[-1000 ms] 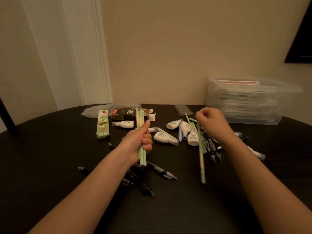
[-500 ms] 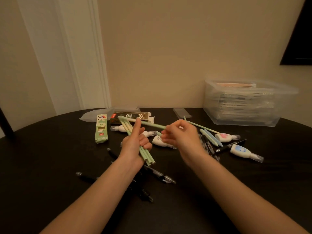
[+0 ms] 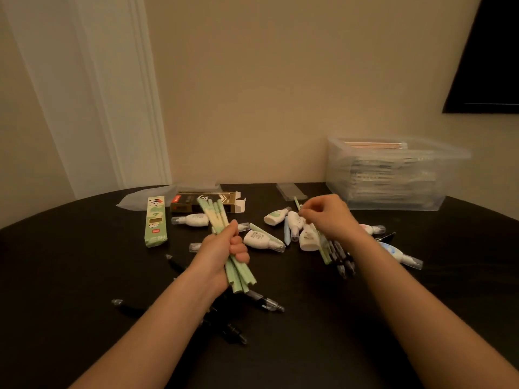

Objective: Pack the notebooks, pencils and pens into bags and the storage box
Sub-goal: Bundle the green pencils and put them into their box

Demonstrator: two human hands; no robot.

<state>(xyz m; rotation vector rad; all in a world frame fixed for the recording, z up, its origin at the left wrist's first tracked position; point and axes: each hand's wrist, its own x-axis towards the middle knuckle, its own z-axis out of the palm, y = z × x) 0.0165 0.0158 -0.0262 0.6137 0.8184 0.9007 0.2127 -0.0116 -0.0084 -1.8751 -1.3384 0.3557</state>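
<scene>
A: And the left hand (image 3: 222, 256)?

B: Wrapped tight round a bunch of green pencils (image 3: 216, 217). Held up off the dark bench (image 3: 84, 276), tilted back and to the left.

A: The right hand (image 3: 328, 217)?

B: Apart from the left one, a bit further back. Pinching a single green pencil (image 3: 296, 203) with curled fingers, just over a pile of little white tape rollers (image 3: 261, 240).

A: Any pens?

B: Black pens (image 3: 264, 303) down flat on the bench. Some under the left arm, some beside the right wrist.

A: And the storage box (image 3: 393, 178)?

B: Far back on the right, up by the wall. See-through, with a stack of flat things inside. Hard to tell what.

A: Anything else?

B: A long green carton (image 3: 156, 220) lying to the left, next to an open black carton (image 3: 205, 203). Behind those, a clear bag (image 3: 140, 196).
</scene>
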